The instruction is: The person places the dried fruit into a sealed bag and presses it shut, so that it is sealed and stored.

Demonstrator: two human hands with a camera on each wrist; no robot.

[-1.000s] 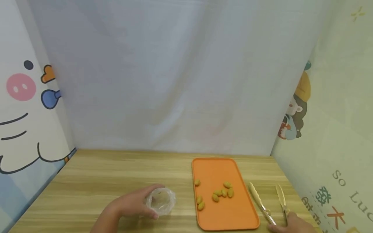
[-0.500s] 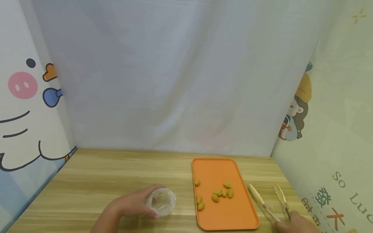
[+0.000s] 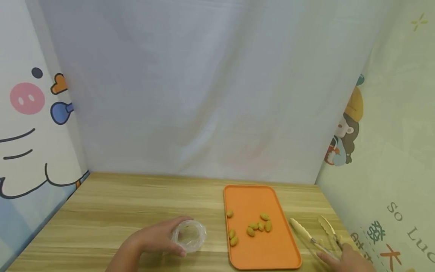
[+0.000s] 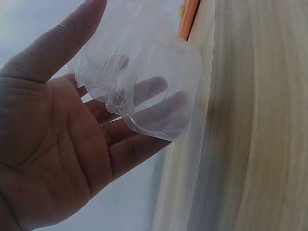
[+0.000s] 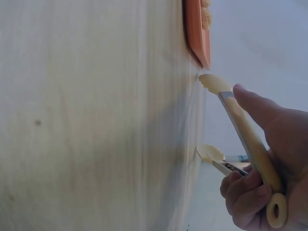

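Partly cut off, the right hand [image 3: 346, 260] grips tongs [image 3: 314, 236].

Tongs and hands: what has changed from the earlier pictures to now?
The right hand has closed round the tongs and lifted them slightly, their tips spread open. The left hand still holds the clear plastic cup; the orange tray and its nuts have not moved.

table [image 3: 119, 211]: pale wood grain, matt
tray [image 3: 253, 196]: smooth orange plastic, matt
cup [image 3: 188, 235]: thin clear plastic, crinkled, glossy
tongs [image 3: 314, 236]: cream plastic tips, shiny metal arms
backdrop [image 3: 204, 94]: white cloth, creased
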